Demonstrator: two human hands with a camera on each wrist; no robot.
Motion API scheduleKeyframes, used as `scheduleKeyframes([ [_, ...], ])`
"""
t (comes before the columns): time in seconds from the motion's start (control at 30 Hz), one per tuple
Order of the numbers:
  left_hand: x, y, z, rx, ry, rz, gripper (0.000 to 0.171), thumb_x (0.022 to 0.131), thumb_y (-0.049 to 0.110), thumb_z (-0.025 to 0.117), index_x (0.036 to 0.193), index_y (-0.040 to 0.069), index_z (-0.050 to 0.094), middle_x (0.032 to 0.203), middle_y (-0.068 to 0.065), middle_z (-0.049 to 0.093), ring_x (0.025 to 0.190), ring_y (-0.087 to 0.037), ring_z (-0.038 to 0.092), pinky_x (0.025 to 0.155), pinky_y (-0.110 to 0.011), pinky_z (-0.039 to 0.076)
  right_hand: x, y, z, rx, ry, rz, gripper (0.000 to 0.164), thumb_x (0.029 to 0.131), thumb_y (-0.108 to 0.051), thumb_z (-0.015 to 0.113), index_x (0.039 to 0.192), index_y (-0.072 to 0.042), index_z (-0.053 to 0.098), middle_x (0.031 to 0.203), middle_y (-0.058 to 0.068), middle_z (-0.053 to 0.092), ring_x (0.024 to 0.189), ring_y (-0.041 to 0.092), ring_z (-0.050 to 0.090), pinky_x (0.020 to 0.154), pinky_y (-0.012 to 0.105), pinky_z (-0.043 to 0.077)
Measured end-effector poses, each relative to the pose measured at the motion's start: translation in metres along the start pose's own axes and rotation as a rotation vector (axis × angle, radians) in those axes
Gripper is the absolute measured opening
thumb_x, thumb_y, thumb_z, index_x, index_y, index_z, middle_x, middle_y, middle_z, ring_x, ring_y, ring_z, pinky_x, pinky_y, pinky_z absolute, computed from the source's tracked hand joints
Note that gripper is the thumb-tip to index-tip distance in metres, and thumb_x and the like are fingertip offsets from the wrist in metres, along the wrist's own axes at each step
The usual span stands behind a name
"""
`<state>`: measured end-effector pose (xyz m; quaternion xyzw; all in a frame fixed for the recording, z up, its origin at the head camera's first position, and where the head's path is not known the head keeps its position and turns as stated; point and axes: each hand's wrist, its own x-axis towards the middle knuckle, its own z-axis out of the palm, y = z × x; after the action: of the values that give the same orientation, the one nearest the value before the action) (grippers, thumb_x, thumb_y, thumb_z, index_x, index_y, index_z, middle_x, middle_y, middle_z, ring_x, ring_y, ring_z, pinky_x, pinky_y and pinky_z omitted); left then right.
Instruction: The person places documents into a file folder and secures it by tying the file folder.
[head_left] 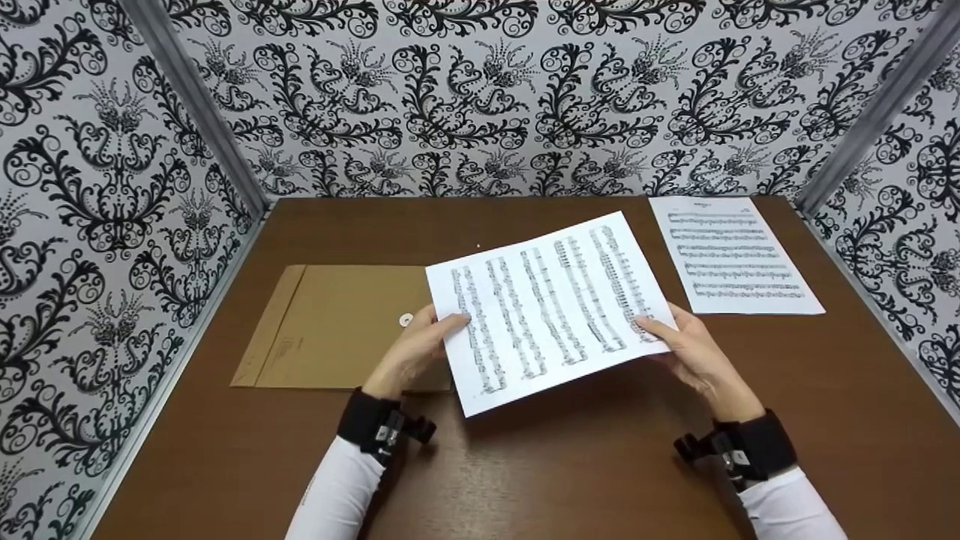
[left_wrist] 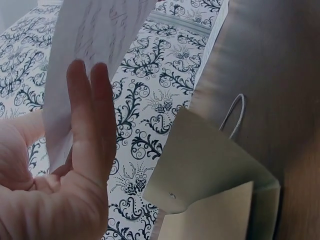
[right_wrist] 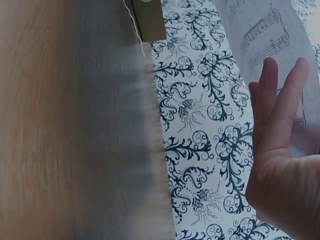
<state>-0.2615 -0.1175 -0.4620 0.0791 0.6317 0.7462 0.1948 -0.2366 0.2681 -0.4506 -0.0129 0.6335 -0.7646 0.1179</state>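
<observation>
Two hands (head_left: 414, 347) (head_left: 699, 358) pinch rectangular paper (head_left: 551, 311) near a tan, perhaps cardboard envelope (head_left: 352, 322).

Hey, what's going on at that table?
A person is holding a music sheet sideways above the table, with the left hand on one edge and the right hand on the opposite one. A second sheet lies at the far right. A brown envelope lies at the left.
</observation>
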Motion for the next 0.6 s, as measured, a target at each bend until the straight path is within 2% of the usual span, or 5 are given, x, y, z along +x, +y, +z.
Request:
scheduleKeyframes([
  [0.2, 0.003, -0.0018, -0.0006, 0.036, 0.057, 0.052, 0.035, 0.101, 0.012, 0.06, 0.132, -0.003, 0.058, 0.096, 0.001, 0.079, 0.08, -0.014, 0.078, 0.07, -0.027, 0.063, -0.0001, 0.0022, 0.0058, 0.016, -0.01, 0.008, 0.033, 0.103, -0.006, 0.056, 0.135, -0.008, 0.047, 0.101, -0.005, 0.077, 0.088, 0.011, 0.078, 0.074, 0.026, 0.063],
  [0.33, 0.0039, -0.0025, -0.0029, 0.077, 0.064, 0.086, 0.034, 0.1, 0.013, 0.063, 0.131, -0.002, 0.06, 0.096, 0.001, 0.079, 0.08, -0.014, 0.078, 0.07, -0.027, 0.063, -0.0014, 0.002, 0.0076, 0.017, -0.038, 0.01, 0.027, 0.103, -0.005, 0.056, 0.129, -0.012, 0.052, 0.102, -0.004, 0.078, 0.088, 0.012, 0.078, 0.075, 0.027, 0.064],
  [0.6, 0.0022, 0.0, -0.0091, 0.186, 0.112, 0.044, 0.035, 0.098, 0.021, 0.067, 0.128, 0.004, 0.063, 0.095, -0.001, 0.079, 0.075, -0.016, 0.078, 0.065, -0.03, 0.063, -0.0046, 0.0011, 0.0021, -0.017, -0.182, 0.021, 0.023, 0.104, -0.005, 0.054, 0.125, -0.014, 0.057, 0.105, -0.001, 0.079, 0.09, 0.014, 0.079, 0.073, 0.025, 0.063],
])
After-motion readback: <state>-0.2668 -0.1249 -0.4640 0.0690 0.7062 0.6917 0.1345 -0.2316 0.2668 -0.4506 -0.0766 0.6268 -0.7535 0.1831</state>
